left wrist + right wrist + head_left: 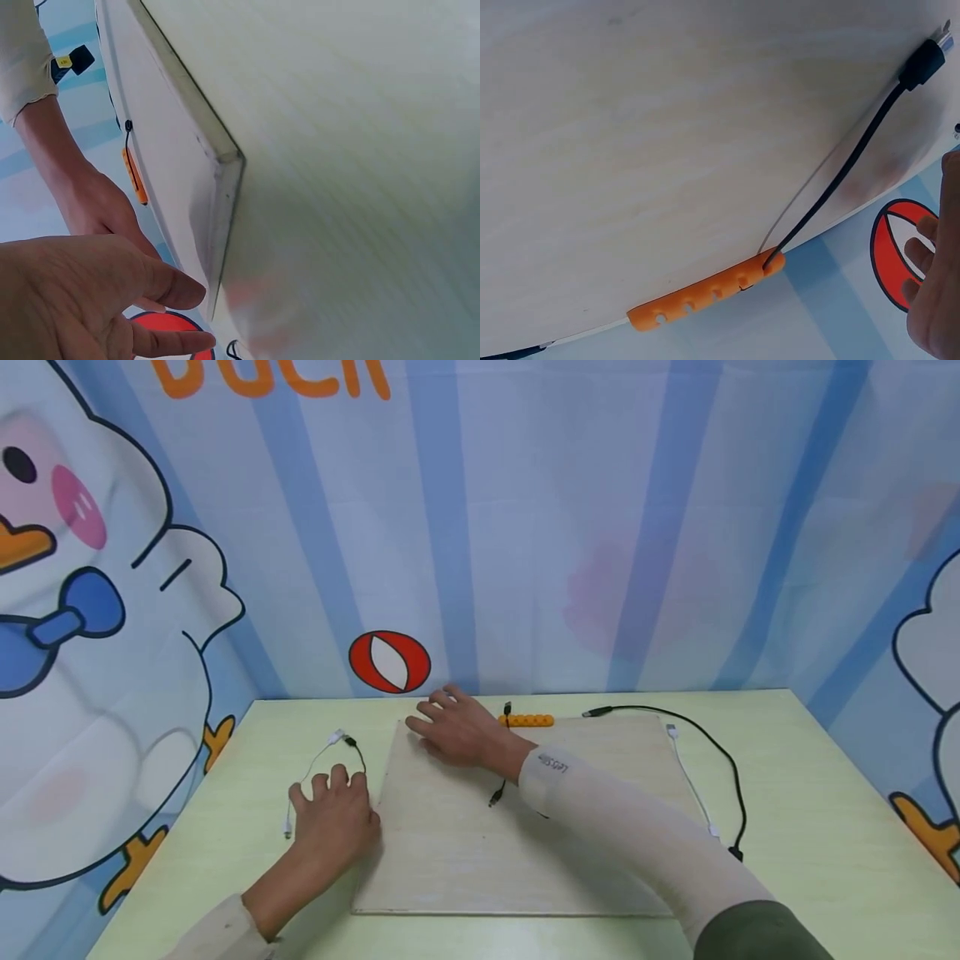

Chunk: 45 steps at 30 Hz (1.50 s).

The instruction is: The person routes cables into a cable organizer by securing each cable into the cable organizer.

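Note:
A pale wooden board (pixel 450 860) lies on the table. My left hand (pixel 337 814) is beside its left edge, fingers apart and holding nothing; in the left wrist view the thumb reaches toward the board's corner. Over the far left part of the board is my right hand (pixel 461 731), fingers spread, nothing gripped. Whether either hand touches the board, I cannot tell. An orange cable holder (pixel 534 721) sits at the board's far edge. One short black cable (pixel 922 64) runs through its end slot and across the board, partly hidden by the right forearm in the head view.
Left of the board lie a white cable (pixel 307 768) and a small black cable (pixel 360 752). On the right are a long black cable (pixel 731 760) and another white cable (pixel 690 781). A printed cloth backdrop (pixel 525 527) rises behind the table (pixel 810 827).

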Each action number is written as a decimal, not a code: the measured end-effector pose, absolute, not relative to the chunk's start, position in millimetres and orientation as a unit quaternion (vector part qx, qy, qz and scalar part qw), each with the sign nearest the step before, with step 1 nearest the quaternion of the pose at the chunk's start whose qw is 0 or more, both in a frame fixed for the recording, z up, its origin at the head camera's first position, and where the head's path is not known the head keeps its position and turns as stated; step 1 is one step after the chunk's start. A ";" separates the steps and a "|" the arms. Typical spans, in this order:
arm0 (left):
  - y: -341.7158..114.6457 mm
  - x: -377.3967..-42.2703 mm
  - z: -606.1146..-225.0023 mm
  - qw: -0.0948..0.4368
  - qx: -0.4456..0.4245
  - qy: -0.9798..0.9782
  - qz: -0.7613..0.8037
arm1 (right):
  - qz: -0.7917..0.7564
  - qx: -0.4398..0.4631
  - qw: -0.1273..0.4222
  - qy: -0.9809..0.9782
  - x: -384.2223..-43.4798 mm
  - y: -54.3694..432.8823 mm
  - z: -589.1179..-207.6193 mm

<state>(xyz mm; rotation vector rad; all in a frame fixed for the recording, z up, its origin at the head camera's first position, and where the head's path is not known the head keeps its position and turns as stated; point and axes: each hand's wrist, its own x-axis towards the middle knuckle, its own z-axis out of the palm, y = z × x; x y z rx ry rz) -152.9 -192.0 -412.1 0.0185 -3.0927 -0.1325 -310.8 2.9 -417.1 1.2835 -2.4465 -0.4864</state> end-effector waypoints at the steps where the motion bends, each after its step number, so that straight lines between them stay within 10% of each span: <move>1: -193.1 -152.3 -412.3 0.024 0.007 -0.999 -0.045 | -0.173 0.452 0.168 -0.859 -310.9 2.5 -417.3; 45: -241.1 -145.8 -424.9 0.024 0.029 -0.998 -0.053 | -0.143 0.483 0.140 -0.852 -302.2 -22.4 -423.9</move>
